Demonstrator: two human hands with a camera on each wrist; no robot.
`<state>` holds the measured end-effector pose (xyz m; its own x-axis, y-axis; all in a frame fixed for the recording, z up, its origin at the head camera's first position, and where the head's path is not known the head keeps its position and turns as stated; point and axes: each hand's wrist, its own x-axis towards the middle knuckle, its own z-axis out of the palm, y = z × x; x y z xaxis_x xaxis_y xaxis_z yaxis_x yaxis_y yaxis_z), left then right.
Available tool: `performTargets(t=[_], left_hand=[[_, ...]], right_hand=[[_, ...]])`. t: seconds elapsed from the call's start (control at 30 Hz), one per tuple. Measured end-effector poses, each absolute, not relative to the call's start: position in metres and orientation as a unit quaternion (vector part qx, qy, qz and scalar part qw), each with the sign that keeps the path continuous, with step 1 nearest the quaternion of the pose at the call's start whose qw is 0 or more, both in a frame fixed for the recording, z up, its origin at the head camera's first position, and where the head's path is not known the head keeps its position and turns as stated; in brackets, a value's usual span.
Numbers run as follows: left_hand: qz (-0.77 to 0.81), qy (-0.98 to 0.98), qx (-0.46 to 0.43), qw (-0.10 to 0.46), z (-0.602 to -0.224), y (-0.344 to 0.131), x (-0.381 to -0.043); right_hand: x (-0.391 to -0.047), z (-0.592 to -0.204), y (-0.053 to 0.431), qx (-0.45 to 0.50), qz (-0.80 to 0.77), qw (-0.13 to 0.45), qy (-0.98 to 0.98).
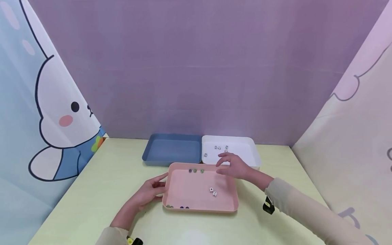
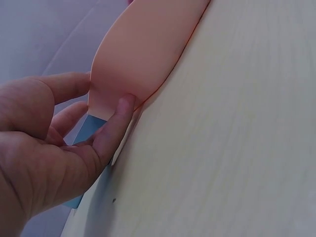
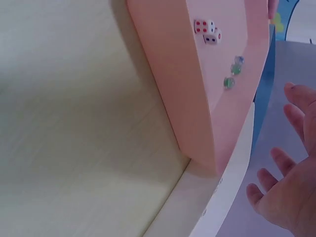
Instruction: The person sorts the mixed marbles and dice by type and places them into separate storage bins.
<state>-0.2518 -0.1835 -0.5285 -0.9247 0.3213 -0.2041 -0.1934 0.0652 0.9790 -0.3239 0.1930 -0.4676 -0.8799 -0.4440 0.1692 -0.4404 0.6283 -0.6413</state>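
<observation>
A pink tray [image 1: 196, 190] sits nearest the person. My left hand [image 1: 148, 192] holds its left side, the thumb [image 2: 121, 116] against the outer wall and fingertips at the rim. Two white dice [image 1: 213, 192] lie right of its middle. Three glass marbles [image 1: 195, 170] line its far side, with several more marbles [image 1: 184, 207] along the front wall. Over the pink tray's far right corner hovers my right hand [image 1: 234, 165], fingers spread and apart, nothing visible between them. Just beyond it, a white tray [image 1: 249, 149] contains several dice [image 1: 218, 148].
A blue tray [image 1: 173, 149] stands behind the pink one, side by side with the white tray. The pale wooden table [image 1: 107, 183] ends at a purple backdrop [image 1: 196, 68]. Printed cloths [image 1: 18, 112] hang at both sides.
</observation>
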Motion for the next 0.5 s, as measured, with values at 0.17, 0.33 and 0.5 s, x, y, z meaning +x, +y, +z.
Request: performTargets(t=[0.17,0.33,0.5], left_hand=[[0.684,0.702,0.049,0.191,-0.530,-0.185,-0.252],[0.688,0.697,0.049,0.195,-0.532,-0.186,-0.253],[0.690,0.695,0.054,0.195,-0.531,-0.186,-0.254]], right_hand=[[-0.313,-0.473,0.187,-0.257,-0.363,0.020,0.896],[-0.304,-0.477,0.183,-0.281,-0.362,0.028,0.888],[-0.300,-0.480,0.179,-0.302,-0.345,0.032,0.888]])
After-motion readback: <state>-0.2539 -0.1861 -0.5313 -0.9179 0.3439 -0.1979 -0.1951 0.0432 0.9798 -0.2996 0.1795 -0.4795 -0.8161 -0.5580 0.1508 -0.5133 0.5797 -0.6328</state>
